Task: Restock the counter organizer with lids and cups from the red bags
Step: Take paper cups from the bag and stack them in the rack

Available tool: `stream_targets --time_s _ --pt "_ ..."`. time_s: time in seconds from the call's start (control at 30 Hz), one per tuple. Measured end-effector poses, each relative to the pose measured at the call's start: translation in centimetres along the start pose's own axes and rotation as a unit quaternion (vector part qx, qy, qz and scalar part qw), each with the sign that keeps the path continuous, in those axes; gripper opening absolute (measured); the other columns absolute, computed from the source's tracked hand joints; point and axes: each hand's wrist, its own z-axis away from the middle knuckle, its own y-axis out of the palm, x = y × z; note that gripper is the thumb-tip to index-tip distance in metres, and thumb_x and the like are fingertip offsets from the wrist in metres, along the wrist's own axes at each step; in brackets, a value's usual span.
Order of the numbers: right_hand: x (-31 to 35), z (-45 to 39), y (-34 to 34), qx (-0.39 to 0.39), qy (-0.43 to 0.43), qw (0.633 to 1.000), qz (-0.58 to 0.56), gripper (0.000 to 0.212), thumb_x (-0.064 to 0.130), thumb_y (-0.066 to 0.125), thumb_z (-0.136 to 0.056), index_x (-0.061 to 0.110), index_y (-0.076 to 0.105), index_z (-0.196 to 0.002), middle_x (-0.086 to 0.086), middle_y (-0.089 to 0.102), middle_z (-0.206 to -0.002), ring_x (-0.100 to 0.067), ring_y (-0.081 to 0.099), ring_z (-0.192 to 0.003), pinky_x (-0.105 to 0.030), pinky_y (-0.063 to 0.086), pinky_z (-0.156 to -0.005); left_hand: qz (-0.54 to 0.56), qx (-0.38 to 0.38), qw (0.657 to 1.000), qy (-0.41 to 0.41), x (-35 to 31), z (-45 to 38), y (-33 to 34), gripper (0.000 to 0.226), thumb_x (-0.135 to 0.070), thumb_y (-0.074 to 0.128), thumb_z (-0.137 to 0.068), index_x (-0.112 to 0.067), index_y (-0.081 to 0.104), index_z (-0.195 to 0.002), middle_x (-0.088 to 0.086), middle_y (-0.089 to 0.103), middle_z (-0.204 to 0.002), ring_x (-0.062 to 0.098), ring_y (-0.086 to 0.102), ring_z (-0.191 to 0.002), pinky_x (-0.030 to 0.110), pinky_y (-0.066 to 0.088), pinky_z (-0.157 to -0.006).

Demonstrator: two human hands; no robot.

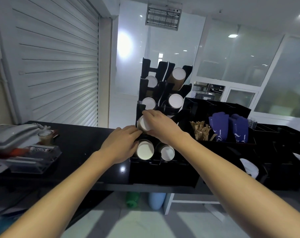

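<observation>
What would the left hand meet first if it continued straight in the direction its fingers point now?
Probably the cup stack that the right hand grips in the black organizer. The left hand's fingertips already seem to reach its lower edge, though depth is unclear.

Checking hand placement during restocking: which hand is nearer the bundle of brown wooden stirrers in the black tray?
Right. The right hand grips a brown paper cup stack just left of the brown wooden stirrers; the left hand sits farther left and lower, fingertips at that stack.
</observation>
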Motion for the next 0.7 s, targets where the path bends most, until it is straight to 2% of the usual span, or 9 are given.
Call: stream_targets --time_s 0.07,0.13,0.23,0.3,0.4,0.5,0.6,0.7 --pt "0.1 0.2 -0.8 0.032 0.016 0.999 -0.009 0.077 0.022 0.079 -0.083 0.01 0.038 -0.147 -0.009 0.049 -0.145 -0.031 0.049 -0.129 -0.046 0.053 -0.091 -0.003 0.014 1.0 -0.003 0.0 0.1 -0.1 0.04 -0.033 0.046 -0.099 -0.022 0.052 -0.137 -0.005 0.057 -0.135 0.017 0.05 -0.125 0.032 0.04 -0.083" --pt "0.3 0.7 -1.7 0.06 0.029 0.997 -0.029 0.091 0.026 0.077 -0.086 0.016 0.022 -0.158 -0.007 0.032 -0.16 -0.029 0.037 -0.141 -0.046 0.047 -0.103 -0.007 0.027 1.0 -0.008 -0.1 0.4 -0.6 0.046 -0.036 0.046 -0.1 -0.022 0.048 -0.144 -0.004 0.05 -0.148 0.018 0.039 -0.141 0.039 0.042 -0.098" --pt "0.6 2.5 -2.5 0.022 0.059 0.996 -0.07 0.083 0.03 0.069 -0.092 0.022 0.021 -0.159 -0.01 0.027 -0.163 -0.029 0.032 -0.146 -0.049 0.043 -0.109 -0.012 0.038 0.999 -0.027 -0.5 1.0 -1.7 0.051 -0.04 0.047 -0.101 -0.022 0.044 -0.148 -0.002 0.042 -0.155 0.02 0.03 -0.148 0.044 0.037 -0.109" --pt "0.9 4.4 -2.6 -0.01 0.09 0.991 -0.097 0.073 0.031 0.065 -0.093 0.024 0.029 -0.156 -0.008 0.037 -0.159 -0.026 0.037 -0.144 -0.047 0.043 -0.109 -0.01 0.038 0.998 -0.041 -1.3 1.4 -2.4 0.05 -0.039 0.047 -0.1 -0.022 0.045 -0.147 -0.001 0.046 -0.152 0.02 0.037 -0.142 0.044 0.039 -0.107" --pt "1.5 8.1 -2.9 -0.015 0.151 0.974 -0.17 0.063 0.036 0.063 -0.094 0.026 0.04 -0.152 0.0 0.055 -0.145 -0.019 0.05 -0.132 -0.037 0.046 -0.104 -0.002 0.025 0.999 -0.044 -3.4 2.1 -2.7 0.04 -0.034 0.048 -0.099 -0.023 0.054 -0.137 -0.002 0.06 -0.134 0.023 0.055 -0.121 0.041 0.045 -0.092" --pt "1.4 12.5 -2.9 -0.015 0.184 0.961 -0.206 0.059 0.038 0.064 -0.093 0.026 0.046 -0.148 0.002 0.057 -0.143 -0.016 0.052 -0.131 -0.037 0.047 -0.104 0.015 0.025 0.999 -0.025 -6.5 2.4 -2.1 0.03 -0.033 0.051 -0.096 -0.025 0.062 -0.123 -0.004 0.066 -0.118 0.023 0.059 -0.105 0.041 0.046 -0.083" --pt "0.7 17.8 -2.9 -0.009 0.222 0.945 -0.238 0.055 0.033 0.067 -0.093 0.025 0.051 -0.144 0.005 0.06 -0.14 -0.012 0.053 -0.129 -0.027 0.044 -0.103 0.035 0.036 0.999 -0.004 -10.5 2.4 -0.8 0.028 -0.035 0.049 -0.094 -0.026 0.063 -0.116 -0.004 0.068 -0.11 0.026 0.06 -0.101 0.041 0.05 -0.074" --pt "-0.6 24.3 -2.6 0.023 0.275 0.927 -0.255 0.053 0.035 0.067 -0.094 0.028 0.052 -0.144 0.005 0.062 -0.136 -0.012 0.055 -0.126 -0.023 0.044 -0.095 0.059 0.054 0.997 0.005 -15.4 2.5 0.8 0.033 -0.034 0.051 -0.097 -0.023 0.062 -0.125 0.001 0.068 -0.116 0.029 0.061 -0.105 0.044 0.051 -0.077"
